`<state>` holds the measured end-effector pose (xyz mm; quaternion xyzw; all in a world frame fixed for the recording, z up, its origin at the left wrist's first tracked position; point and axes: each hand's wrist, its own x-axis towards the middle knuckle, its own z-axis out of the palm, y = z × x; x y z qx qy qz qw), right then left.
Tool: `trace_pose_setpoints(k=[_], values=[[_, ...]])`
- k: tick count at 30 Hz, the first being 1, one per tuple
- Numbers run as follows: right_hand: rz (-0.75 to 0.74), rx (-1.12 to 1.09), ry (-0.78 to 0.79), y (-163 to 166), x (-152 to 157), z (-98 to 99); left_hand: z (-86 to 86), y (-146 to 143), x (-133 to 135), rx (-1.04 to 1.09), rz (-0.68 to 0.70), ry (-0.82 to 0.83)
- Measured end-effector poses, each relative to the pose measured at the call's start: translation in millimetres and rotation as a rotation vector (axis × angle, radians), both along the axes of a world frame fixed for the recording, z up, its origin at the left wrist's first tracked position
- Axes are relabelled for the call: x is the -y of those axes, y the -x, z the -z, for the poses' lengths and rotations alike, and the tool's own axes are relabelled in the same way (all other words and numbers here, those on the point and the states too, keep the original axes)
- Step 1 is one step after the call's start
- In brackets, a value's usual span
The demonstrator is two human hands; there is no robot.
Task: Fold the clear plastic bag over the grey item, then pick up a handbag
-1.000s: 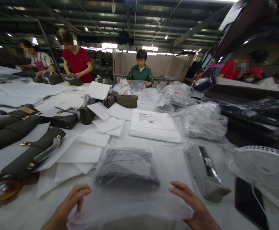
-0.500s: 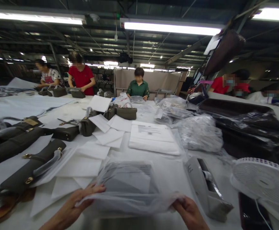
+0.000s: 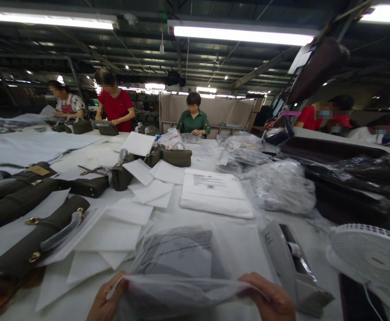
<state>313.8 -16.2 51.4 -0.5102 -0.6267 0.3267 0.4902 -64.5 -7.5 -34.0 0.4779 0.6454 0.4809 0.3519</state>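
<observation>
Hands first: my left hand (image 3: 106, 303) and right hand (image 3: 270, 301) each pinch the near edge of the bag (image 3: 178, 267), folded over the purse between them. I judge it's sealing; tape dispenser (image 3: 292, 263) sits just beyond my right.

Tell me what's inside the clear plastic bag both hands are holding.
Inside the clear plastic bag: a dark flat item wrapped in grey printed paper. Folded plastic hides its near edge.

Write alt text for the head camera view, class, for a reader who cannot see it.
Two bare hands, left hand and right hand, hold the near edge of a clear plastic bag with a dark item inside, on a white table. Olive handbags, white sheets, a tape dispenser and a fan surround it.
</observation>
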Motion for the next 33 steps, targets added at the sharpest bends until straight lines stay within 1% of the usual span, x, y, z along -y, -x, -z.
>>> trace_pose_setpoints(k=[2, 3, 4, 5, 7, 8, 10, 12, 15, 16, 17, 19, 21, 23, 25, 27, 29, 31, 33], values=[[0.235, -0.178, 0.067, 5, -8, 11.7, 3.5, 0, 1, 0.005, -0.052, 0.046], [0.316, -0.221, 0.11, 7, -11, 16.8, 3.0, 0, 1, 0.037, -0.057, 0.065], [0.353, -0.217, 0.139, 8, -14, 19.9, 0.9, -2, 0, 0.095, -0.035, 0.081], [0.356, -0.168, 0.148, 9, -15, 20.4, -2.8, -4, 0, 0.168, 0.012, 0.09], [0.337, -0.021, 0.114, 9, -13, 13.8, -12.4, -9, 0, 0.291, 0.107, 0.085], [0.317, 0.039, 0.086, 8, -12, 7.9, -16.6, -11, -1, 0.319, 0.126, 0.073], [0.275, 0.091, 0.042, 5, -9, -4.4, -19.7, -12, -1, 0.312, 0.099, 0.046], [0.288, 0.008, 0.025, 1, -10, -12.4, -13.9, -10, 0, 0.304, 0.021, 0.07], [0.438, -0.256, 0.011, -10, -13, -16.4, 3.7, -2, 1, 0.327, -0.094, 0.152], [0.471, -0.263, -0.004, -15, -13, -17.7, 8.3, 0, 2, 0.327, -0.112, 0.162], [0.464, -0.205, -0.032, -21, -10, -19.8, 11.0, 1, 3, 0.321, -0.11, 0.159], [0.332, 0.043, -0.125, -29, 0, -26.5, 9.7, 0, 6, 0.315, -0.061, 0.135], [0.137, 0.289, -0.202, -29, 13, -34.4, 1.7, -3, 7, 0.345, 0.0, 0.114], [-0.004, 0.477, -0.199, -20, 23, -39.9, -7.6, -6, 7, 0.369, 0.007, 0.098], [-0.079, 0.638, -0.162, -5, 25, -41.4, -13.9, -7, 5, 0.357, 0.006, 0.083], [-0.147, 0.726, -0.163, 11, 22, -40.9, -16.2, -5, 4, 0.343, 0.053, 0.07], [-0.23, 0.745, -0.219, 22, 16, -41.5, -15.8, -2, 4, 0.349, 0.129, 0.069], [-0.279, 0.726, -0.332, 25, 13, -44.2, -14.3, 1, 7, 0.333, 0.195, 0.069], [-0.256, 0.694, -0.461, 24, 13, -47.9, -12.7, 2, 10, 0.289, 0.225, 0.057]])
